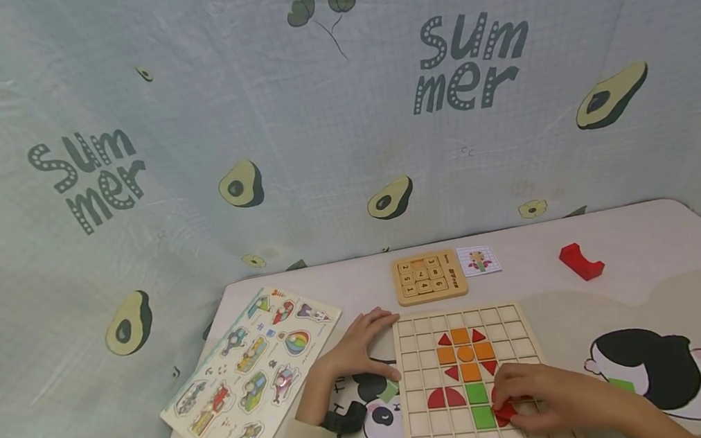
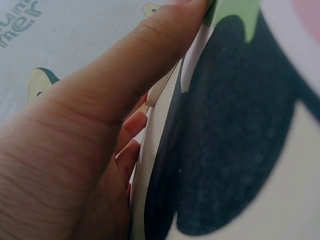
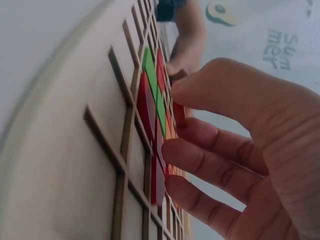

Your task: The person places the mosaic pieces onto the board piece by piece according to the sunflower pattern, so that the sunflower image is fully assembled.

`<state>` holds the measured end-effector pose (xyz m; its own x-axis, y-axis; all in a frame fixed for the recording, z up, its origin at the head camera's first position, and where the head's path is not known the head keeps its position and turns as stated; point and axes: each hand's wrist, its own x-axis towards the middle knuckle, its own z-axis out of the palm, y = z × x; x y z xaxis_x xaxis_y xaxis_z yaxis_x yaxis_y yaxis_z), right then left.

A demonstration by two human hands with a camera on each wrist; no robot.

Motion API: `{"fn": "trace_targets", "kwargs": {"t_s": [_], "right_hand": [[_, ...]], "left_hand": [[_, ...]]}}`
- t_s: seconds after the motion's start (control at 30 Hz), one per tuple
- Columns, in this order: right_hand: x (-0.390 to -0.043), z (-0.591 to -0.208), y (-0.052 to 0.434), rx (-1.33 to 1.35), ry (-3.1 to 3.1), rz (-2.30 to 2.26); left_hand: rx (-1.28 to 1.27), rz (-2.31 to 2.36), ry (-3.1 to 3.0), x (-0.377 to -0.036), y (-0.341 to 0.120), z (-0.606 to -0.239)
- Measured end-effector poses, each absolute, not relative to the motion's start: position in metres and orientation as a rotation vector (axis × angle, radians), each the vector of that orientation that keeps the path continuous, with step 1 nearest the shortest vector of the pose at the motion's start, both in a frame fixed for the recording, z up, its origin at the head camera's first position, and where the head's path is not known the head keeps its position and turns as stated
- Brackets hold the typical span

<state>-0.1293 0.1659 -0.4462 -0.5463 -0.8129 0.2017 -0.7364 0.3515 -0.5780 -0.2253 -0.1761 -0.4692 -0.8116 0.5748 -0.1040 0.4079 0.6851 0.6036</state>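
A wooden grid board holds a pattern of flat pieces. Orange squares surround an orange circle, with several red triangles at the corners. Below them sit green squares and red quarter-circle pieces. My right hand pinches a red piece between thumb and index finger over the board, right of the green squares; its exact shape is hidden. Against the board's left edge, my left hand rests with fingers spread and thumb low.
Behind the board lie a wooden number puzzle and a small pattern card. A red notched block is at the back right. To the left lies a vehicle picture puzzle. A patterned cloth hangs behind the table.
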Motion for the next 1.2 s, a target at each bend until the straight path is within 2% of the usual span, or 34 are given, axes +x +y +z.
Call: {"fn": "trace_targets", "kwargs": {"t_s": [0.37,0.67,1.07,1.2], "right_hand": [[-0.122,-0.451,0.142,-1.436,2.465,-0.978],[-0.118,-0.451,0.125,-1.408,2.599,-0.899],[-0.116,-0.447,0.109,-1.120,2.596,-0.836],[-0.115,-0.450,0.108,-1.124,2.609,-0.852]], "left_hand": [[0.883,0.850,2.624,-0.223,-0.178,-0.466],[0.793,0.836,2.609,-0.225,-0.176,-0.467],[0.792,0.843,2.603,-0.225,-0.175,-0.466],[0.791,0.843,2.606,-0.225,-0.176,-0.467]]}}
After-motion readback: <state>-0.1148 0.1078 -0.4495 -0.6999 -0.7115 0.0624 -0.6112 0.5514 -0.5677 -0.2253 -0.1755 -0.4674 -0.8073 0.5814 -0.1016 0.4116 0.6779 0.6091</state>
